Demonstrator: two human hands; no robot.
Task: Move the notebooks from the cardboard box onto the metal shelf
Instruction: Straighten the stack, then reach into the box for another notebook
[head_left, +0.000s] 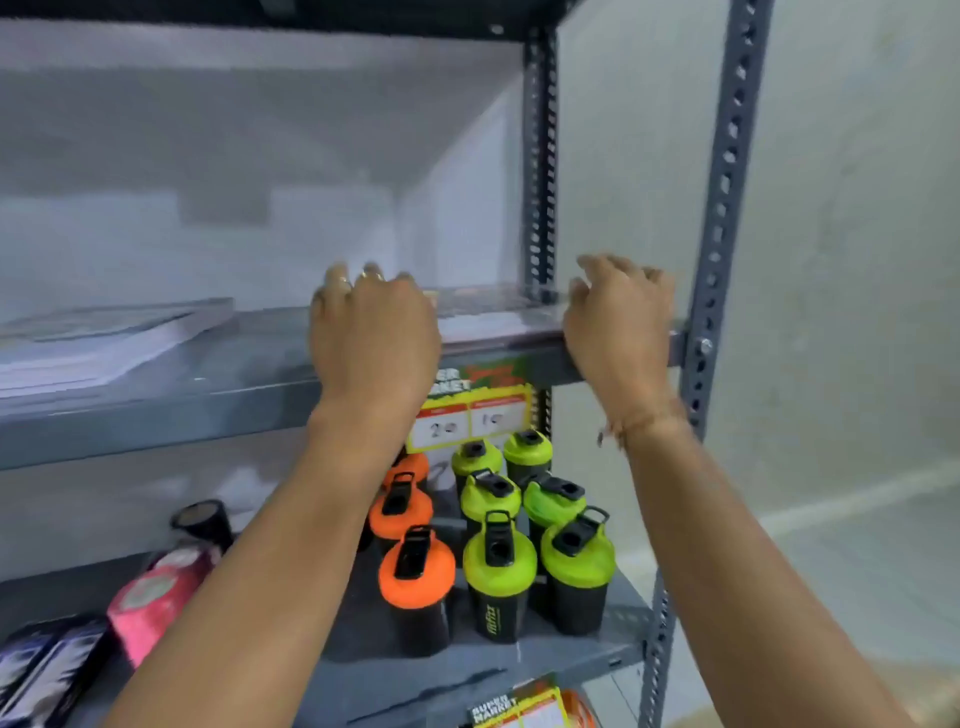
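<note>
Forearms stretch up: left hand (374, 332) and right hand (615, 322) rest loosely curled on a notebook stack (498, 312) lying on the metal shelf (208, 395), seemingly squaring it. Another stack (98, 343) lies well left. Next, presumably: back to the unseen box.

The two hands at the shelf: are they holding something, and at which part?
Both hands, left and right, rest on a flat stack of notebooks on the metal shelf, one at each end. Blur hides whether the fingers grip it.
</note>
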